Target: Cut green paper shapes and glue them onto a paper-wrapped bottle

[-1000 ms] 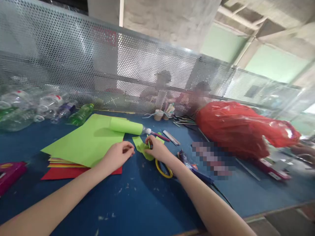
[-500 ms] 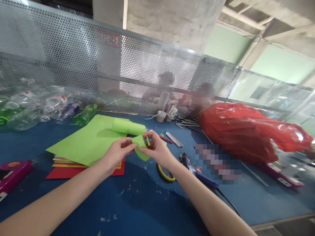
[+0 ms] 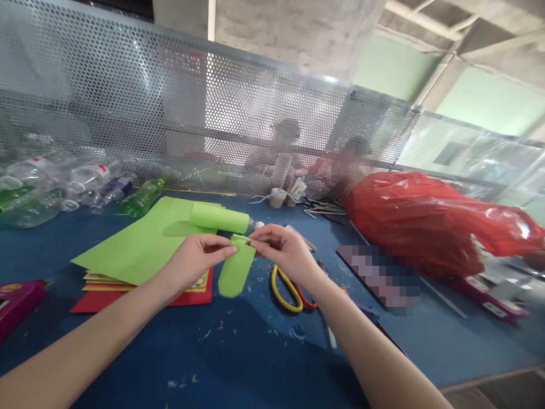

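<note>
- Tabletop (image 3: pixel 238 360) is stretching from its near edge up to your hands with just pale flecks showing, giving your forearms room to drop or turn.
- Scissors (image 3: pixel 292 308) are lying right of centre, handles toward the near edge, probably for easy reach; your right forearm is partly covering them.
- Green paper strip (image 3: pixel 236 270) is hanging mid-table between your hands; your left hand (image 3: pixel 196 255) and right hand (image 3: pixel 289 253) are pinching its folded top between thumbs and fingers, seemingly holding the fold flat.
- Paper stack (image 3: pixel 128 255) is lying left of the strip, crowding your left hand.
- Paper-wrapped bottle (image 3: pixel 219 217) is resting partly on the stack's far right corner, cap pointing right, limiting forward movement.
- Red bag (image 3: pixel 409 221) is bulging along the far right, narrowing that side.
- Perforated screen (image 3: pixel 170 113) is bounding the tabletop's far edge.
</note>
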`<state>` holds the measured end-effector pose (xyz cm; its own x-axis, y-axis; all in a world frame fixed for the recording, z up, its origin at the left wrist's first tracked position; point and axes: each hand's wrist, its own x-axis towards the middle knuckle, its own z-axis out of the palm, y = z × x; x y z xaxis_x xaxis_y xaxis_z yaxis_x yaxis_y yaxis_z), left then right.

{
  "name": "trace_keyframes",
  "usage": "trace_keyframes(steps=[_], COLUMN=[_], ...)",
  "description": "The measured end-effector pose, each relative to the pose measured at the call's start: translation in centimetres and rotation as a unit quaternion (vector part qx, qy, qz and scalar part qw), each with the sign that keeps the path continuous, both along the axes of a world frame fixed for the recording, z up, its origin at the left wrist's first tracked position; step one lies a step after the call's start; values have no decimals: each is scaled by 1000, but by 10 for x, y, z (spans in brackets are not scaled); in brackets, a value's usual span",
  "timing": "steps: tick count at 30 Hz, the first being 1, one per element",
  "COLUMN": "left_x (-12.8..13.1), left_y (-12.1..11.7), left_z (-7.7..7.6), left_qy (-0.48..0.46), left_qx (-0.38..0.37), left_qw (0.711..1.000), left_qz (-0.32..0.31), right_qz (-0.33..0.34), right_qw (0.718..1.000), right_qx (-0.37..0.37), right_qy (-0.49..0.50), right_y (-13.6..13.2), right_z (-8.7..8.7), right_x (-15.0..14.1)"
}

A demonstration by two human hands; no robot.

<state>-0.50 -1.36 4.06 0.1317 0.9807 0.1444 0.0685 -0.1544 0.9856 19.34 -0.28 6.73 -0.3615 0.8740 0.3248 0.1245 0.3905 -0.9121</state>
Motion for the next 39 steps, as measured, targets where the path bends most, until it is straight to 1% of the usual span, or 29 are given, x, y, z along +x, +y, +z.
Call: trace_keyframes(steps=[4,7,10,13,16,18,19,21,23,25,27,28,30,31,33,35,37,39], left_x=[-1,-1,-2,-4,-4,-3,-2,0,1,-1,-7,-10,-18,-21,-23,-21,-14,-6], left_y=[3,3,3,2,-2,-5,-7,-9,-11,-12,-12,-12,-11,-10,-9,-10,-13,-17], left_z=[-3,-3,-2,0,4,5,5,3,0,-2,-2,0,5,8,14,16,14,8], left_qy=[2,8,19,41,105,157,182,233,281,317,339,346,356,354,323,290,279,279], left_qx=[15,28,52,108,185,229,246,258,239,209,175,151,92,62,38,28,14,-8], left_qw=[1000,1000,998,993,977,961,951,931,910,888,868,862,865,872,904,923,922,912], left_qz=[4,5,12,19,16,-6,-33,-108,-188,-260,-319,-337,-342,-333,-276,-251,-267,-300], right_qz=[-16,-24,-16,-13,-10,-3,1,16,37,53,44,30,-13,-30,-42,-37,-32,-31], right_qw=[1000,999,999,998,998,999,999,997,993,987,981,978,968,963,953,948,943,938], right_qx=[2,-21,-50,-65,-55,-52,-54,-66,-87,-106,-105,-93,-51,-26,29,76,102,109], right_qy=[-13,-22,-10,9,19,10,0,-32,-72,-112,-158,-186,-245,-267,-298,-308,-315,-328], right_y=[-4,-5,-4,-2,2,5,6,7,5,-5,-20,-30,-50,-59,-74,-81,-83,-82], right_z=[0,-1,-3,-4,-3,-1,1,3,3,-1,-7,-10,-15,-17,-21,-25,-31,-37], right_x=[-4,-6,-6,-5,1,6,9,13,15,15,14,14,13,12,11,8,5,2])
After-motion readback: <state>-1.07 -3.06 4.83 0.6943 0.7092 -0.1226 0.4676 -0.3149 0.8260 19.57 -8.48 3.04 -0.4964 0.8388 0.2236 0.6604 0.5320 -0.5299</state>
